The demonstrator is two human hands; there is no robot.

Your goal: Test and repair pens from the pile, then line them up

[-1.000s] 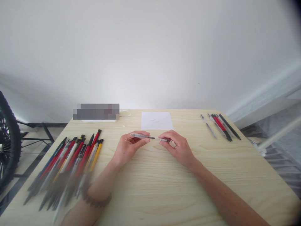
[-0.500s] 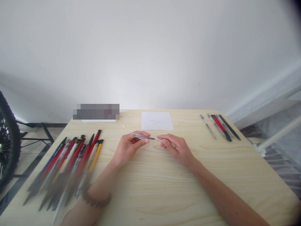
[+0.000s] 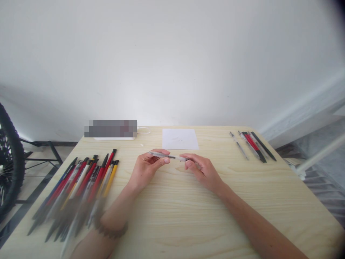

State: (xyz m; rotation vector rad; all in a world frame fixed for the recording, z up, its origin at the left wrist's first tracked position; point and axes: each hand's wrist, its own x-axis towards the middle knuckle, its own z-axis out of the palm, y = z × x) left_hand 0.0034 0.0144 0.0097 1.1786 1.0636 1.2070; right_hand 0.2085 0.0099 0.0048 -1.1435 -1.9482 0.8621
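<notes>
Slightly above the table, my left hand (image 3: pixel 147 167) pinches a slim pen (image 3: pixel 161 154) with a clear barrel and a dark front part between thumb and fingers. The pen lies nearly level and points right. My right hand (image 3: pixel 201 168) is closed on a slim see-through pen part (image 3: pixel 180 158) in line with the pen's dark end. A small dark bit shows at the right fingertips. Whether the two pieces touch or are joined I cannot tell. Behind the hands lies a white sheet of paper (image 3: pixel 180 139) with faint marks.
Many pens (image 3: pixel 88 180) in red, yellow, blue, white and clear lie on the left, beside my left forearm. Several more pens (image 3: pixel 254 145) lie at the far right of the wooden table (image 3: pixel 188 223). A blurred-out object (image 3: pixel 110 128) stands at the back left, and a bicycle wheel (image 3: pixel 12 162) beyond the table.
My left hand and the pen have shifted slightly left. More of the clear part and a dark bit now show at my right fingertips. The other pens and the paper stay put.
</notes>
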